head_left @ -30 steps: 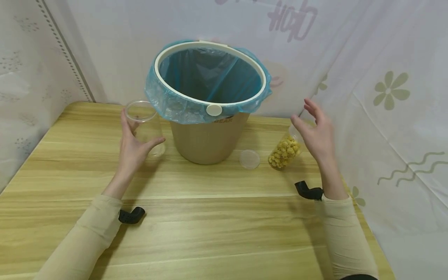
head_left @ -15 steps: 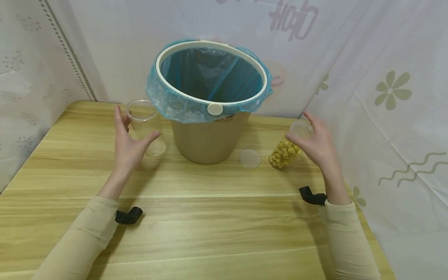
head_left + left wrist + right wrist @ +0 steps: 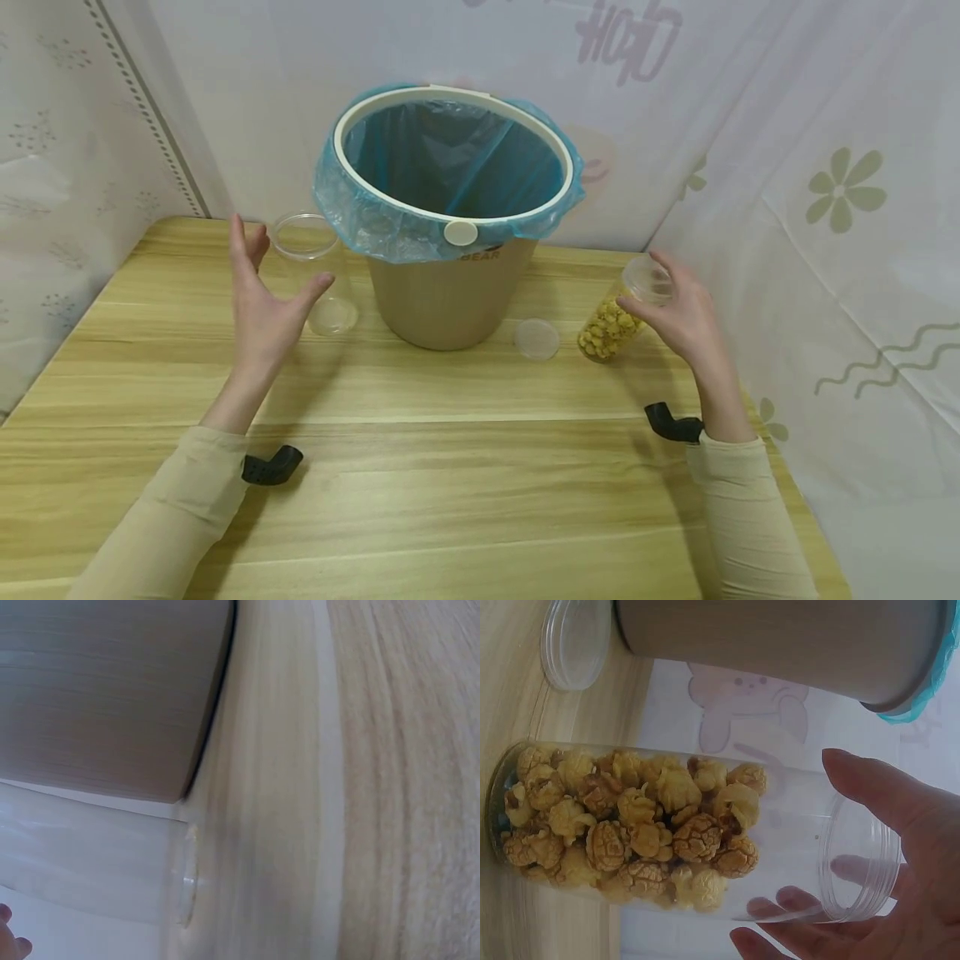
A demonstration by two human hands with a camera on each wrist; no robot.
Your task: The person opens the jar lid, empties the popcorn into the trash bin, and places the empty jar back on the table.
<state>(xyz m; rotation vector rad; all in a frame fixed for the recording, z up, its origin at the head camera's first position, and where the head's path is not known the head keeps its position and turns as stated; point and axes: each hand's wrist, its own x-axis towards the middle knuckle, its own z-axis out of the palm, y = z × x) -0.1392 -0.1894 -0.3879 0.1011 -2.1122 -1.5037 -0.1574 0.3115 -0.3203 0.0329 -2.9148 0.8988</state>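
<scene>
A clear plastic jar [image 3: 611, 329], part filled with caramel popcorn [image 3: 637, 825], stands upright at the right. My right hand [image 3: 678, 317] is round its top, thumb spread on one side and fingers on the other; in the right wrist view the thumb tip shows just off the wall. At the left an empty clear jar [image 3: 318, 275] stands upright beside the bin. My left hand [image 3: 262, 312] is beside it with fingers and thumb spread wide, holding nothing. In the left wrist view this jar [image 3: 90, 855] lies close to the bin's base, and only fingertips show.
Between the jars stands a beige bin [image 3: 442, 308] lined with a blue plastic bag [image 3: 390, 233]. A round clear lid [image 3: 536, 339] lies on the wooden table [image 3: 465, 467] at the bin's right. Printed cloth [image 3: 825, 275] encloses the table's back and sides.
My left hand has drawn back leftward from the empty jar, fingers spreading off it. My right hand has come down around the popcorn jar's top. Both jars stay where they were.
</scene>
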